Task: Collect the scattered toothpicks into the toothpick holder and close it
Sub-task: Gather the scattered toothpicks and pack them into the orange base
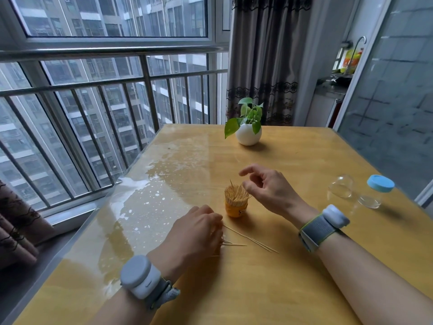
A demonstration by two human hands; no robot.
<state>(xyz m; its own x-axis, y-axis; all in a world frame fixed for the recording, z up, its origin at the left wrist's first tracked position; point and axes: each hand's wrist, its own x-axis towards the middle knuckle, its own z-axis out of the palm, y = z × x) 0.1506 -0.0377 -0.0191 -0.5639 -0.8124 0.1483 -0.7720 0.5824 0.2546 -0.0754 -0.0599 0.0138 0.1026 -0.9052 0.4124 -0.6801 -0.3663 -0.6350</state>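
- Toothpicks (pixel 250 239) lie loose on the desk (pixel 281 289), just on your side of the toothpick holder (pixel 235 207), which stands upright, open and nearly full.
- Your left hand (pixel 196 233) covers their ends, fingers curled down; I cannot tell whether it pinches any.
- Your right hand (pixel 267 187) hovers just right of the holder, fingers loose and holding nothing.
- Line the sticks up parallel, steady the holder, and feed them in end-first.
- The clear dome (pixel 341 186), well right of the holder, is probably its lid.
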